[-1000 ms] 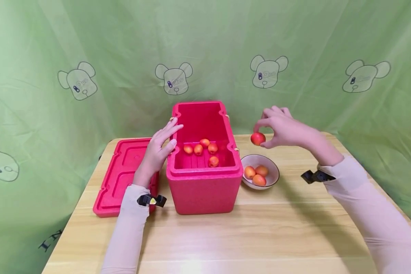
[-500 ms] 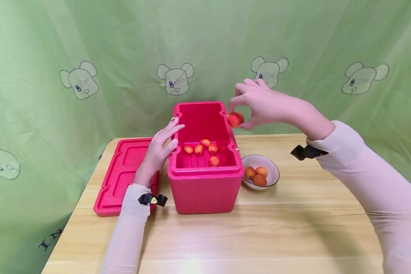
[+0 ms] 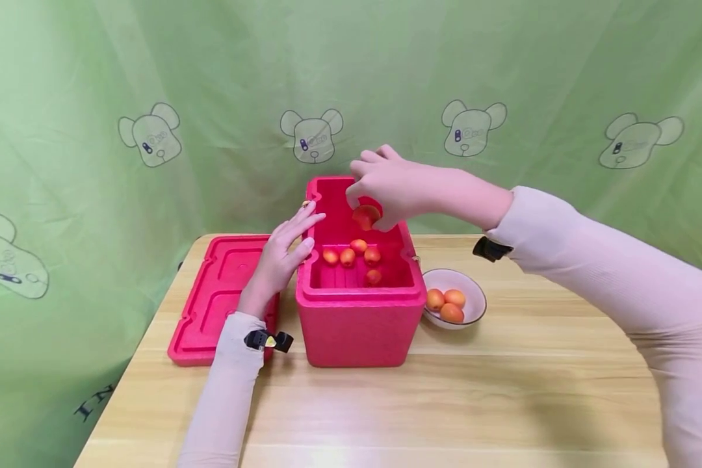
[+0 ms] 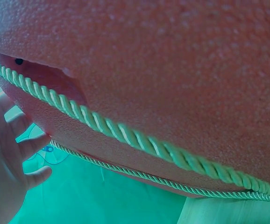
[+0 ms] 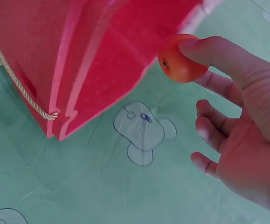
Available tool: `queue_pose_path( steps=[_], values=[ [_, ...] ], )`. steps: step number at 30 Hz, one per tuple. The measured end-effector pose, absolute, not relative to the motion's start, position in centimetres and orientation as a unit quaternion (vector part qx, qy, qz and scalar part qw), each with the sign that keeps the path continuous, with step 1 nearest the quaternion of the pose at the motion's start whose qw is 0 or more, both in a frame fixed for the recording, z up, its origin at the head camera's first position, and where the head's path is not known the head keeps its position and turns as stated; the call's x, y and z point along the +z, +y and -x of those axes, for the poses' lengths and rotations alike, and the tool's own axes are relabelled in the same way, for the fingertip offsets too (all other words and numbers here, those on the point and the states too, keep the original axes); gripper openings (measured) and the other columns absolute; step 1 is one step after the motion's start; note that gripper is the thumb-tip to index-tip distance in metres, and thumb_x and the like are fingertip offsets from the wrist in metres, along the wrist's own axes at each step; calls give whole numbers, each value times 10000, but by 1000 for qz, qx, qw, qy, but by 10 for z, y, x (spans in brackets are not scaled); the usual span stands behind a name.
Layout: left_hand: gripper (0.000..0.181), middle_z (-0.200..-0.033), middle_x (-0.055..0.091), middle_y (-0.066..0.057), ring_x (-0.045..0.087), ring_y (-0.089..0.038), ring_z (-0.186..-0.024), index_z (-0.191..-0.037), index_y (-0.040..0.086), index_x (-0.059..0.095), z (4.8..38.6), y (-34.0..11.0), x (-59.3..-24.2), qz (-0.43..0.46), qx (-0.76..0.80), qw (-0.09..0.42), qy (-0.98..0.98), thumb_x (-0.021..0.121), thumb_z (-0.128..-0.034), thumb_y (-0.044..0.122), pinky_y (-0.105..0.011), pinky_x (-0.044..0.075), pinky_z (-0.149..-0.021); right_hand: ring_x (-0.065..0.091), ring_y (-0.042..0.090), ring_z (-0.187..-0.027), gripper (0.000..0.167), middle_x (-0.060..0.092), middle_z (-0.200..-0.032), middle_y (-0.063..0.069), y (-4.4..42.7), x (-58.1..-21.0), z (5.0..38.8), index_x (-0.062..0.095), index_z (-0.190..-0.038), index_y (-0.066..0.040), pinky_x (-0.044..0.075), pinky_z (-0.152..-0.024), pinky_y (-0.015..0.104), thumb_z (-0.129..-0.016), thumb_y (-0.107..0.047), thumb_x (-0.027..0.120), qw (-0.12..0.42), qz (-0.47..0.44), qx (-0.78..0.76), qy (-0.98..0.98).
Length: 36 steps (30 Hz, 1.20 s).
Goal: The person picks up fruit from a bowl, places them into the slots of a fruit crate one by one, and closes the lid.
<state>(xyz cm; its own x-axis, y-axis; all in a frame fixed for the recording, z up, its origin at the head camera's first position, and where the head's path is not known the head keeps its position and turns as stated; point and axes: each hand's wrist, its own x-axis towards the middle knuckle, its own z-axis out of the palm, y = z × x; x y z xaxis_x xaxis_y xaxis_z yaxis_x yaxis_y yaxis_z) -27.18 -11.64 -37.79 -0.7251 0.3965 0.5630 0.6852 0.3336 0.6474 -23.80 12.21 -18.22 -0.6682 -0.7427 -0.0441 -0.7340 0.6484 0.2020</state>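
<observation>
My right hand (image 3: 399,188) pinches an orange-red fruit (image 3: 365,217) between thumb and finger, over the opening of a red box (image 3: 359,331). In the right wrist view the fruit (image 5: 181,58) sits at the tips of the thumb and index finger, and the other fingers are loosely bent. Several similar fruits (image 3: 347,257) lie on the box floor. My left hand (image 3: 277,260) rests on the box's left rim with its fingers spread. The left wrist view shows that hand (image 4: 9,158) beside the box wall (image 4: 172,84) and a twisted rope (image 4: 125,136).
A red lid (image 3: 210,312) lies flat left of the box, partly behind the left arm. Close to the box's right side stands a white bowl (image 3: 472,302) with three orange fruits (image 3: 452,313). Behind the wooden table (image 3: 474,403) hangs a green curtain (image 3: 386,58).
My right hand has carried the fruit leftward from above the bowl to over the box. The left hand keeps its place on the rim. The whole scene has shifted slightly right in view.
</observation>
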Motion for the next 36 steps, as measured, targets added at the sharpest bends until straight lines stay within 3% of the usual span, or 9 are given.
queue_pose_path(
  steps=[20, 23, 30, 36],
  values=[
    [538, -1657, 352, 62, 274, -217, -1566, -1503, 245, 524, 272, -115, -378, 343, -457, 165, -803, 470, -987, 386, -594, 203, -1239, 515, 283, -1131, 246, 620, -1093, 105, 89, -207, 243, 762, -910, -216, 351, -1017, 534, -704, -253, 893, 10, -451, -183, -874],
    [541, -1656, 353, 57, 276, -238, -1565, -1504, 228, 524, 271, -115, -378, 345, -457, 164, -803, 467, -987, 378, -596, 199, -1241, 513, 285, -1151, 291, 626, -1123, 108, 88, -211, 243, 765, -958, -212, 355, -1027, 538, -705, -270, 897, 6, -447, -196, -873],
    [550, -1655, 361, 27, 291, -271, -1558, -1504, 183, 524, 268, -116, -377, 348, -462, 167, -798, 478, -983, 353, -607, 203, -1234, 480, 313, -1225, 605, 605, -1226, 137, 88, -213, 243, 723, -1251, -222, 335, -1078, 567, -699, -388, 908, 28, -441, -227, -868],
    [545, -1656, 359, 24, 282, -256, -1563, -1502, 218, 528, 267, -116, -376, 349, -463, 163, -799, 468, -991, 399, -610, 198, -1235, 464, 319, -1271, 645, 592, -1276, 149, 91, -213, 242, 708, -1283, -229, 324, -1102, 593, -693, -400, 907, 23, -429, -226, -874]
  ],
)
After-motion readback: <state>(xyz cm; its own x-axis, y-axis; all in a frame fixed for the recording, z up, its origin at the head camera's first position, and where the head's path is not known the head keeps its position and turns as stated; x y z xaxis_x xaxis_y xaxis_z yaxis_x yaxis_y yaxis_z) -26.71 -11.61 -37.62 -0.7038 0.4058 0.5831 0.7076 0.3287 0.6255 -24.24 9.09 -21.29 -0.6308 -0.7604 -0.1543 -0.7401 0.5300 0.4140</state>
